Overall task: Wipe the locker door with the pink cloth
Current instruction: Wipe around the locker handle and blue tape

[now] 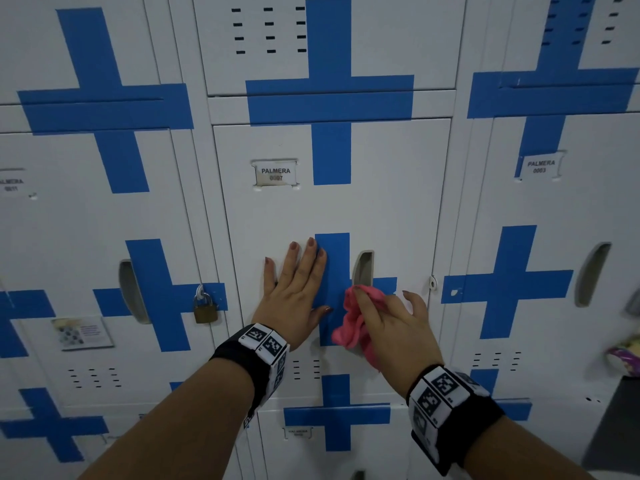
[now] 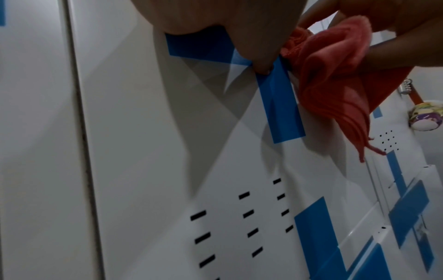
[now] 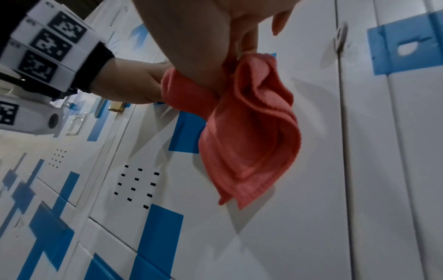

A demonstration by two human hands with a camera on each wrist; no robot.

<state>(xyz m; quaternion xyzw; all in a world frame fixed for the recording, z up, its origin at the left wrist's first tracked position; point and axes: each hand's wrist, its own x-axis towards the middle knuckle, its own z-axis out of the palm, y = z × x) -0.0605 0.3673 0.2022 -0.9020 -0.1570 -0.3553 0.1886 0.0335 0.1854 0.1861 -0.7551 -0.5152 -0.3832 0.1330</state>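
Note:
The white locker door, labelled PALMERA 0007 and marked with blue tape crosses, fills the middle of the head view. My left hand lies flat on it with straight, spread fingers, just left of the recessed handle. My right hand grips the bunched pink cloth against the door below that handle. In the right wrist view the pink cloth hangs in folds from my right hand. In the left wrist view my left thumb touches the blue tape beside the cloth.
A brass padlock hangs on the locker to the left. A small hasp sits at the door's right edge. Vent slots lie below my hands. A colourful object hangs at the far right above a dark surface.

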